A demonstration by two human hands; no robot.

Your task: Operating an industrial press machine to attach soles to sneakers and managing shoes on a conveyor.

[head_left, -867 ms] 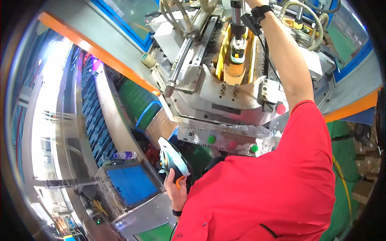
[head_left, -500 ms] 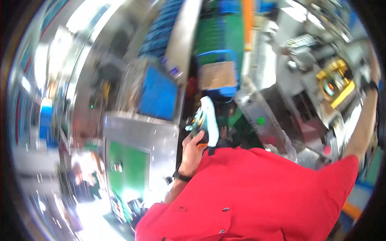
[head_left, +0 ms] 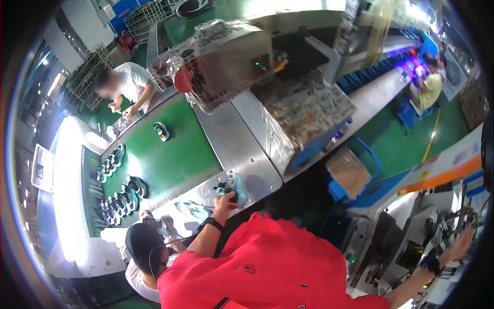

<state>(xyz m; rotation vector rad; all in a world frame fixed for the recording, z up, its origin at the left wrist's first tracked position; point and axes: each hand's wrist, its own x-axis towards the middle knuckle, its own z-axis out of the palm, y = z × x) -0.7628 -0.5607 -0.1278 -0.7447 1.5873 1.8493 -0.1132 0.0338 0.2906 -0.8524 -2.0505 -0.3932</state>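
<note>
1. The left hand (head_left: 225, 200) sits at about nine o'clock from the picture's middle; its fingers are curled tight; the arm is bent.
2. The right hand (head_left: 463, 241) is far out at four o'clock; fingers spread; arm stretched straight.

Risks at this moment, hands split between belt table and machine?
1. The left hand holds a teal shoe right at the edge of the steel table; set down there, it might tip off.
2. The right hand is stretched far out to the machine at the picture's rim; reaching without looking could mean a pinch.
3. A co-worker in a black cap sits close under the left arm; an elbow bump seems possible.
</note>
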